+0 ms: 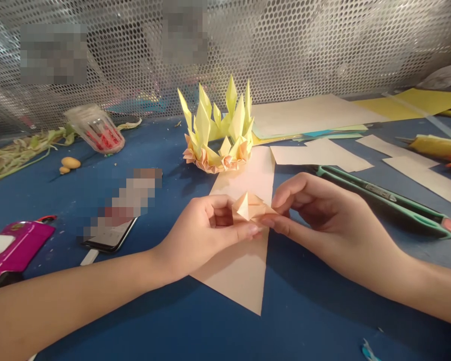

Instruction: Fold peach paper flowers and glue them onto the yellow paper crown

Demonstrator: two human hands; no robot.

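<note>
Below: blue tabletop (143,326) | behind: perforated screen (285,45) | left hand (201,230), right hand (323,225): both pinching folded peach paper (247,206)

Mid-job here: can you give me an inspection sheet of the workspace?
Surface: blue table, small scraps on it, including a blue scrap at the near edge.
Job's things: folded paper piece in the hands, above a pale paper strip; yellow-and-peach paper crown standing behind.
Clutter: smartphone, magenta tool and jar with red contents on the left; long green tool on the right.
Hands: left hand and right hand both pinch the folded paper piece.
Cables: white connector at the smartphone's near end; no cord made out.
Surroundings: perforated panel behind the table.
</note>
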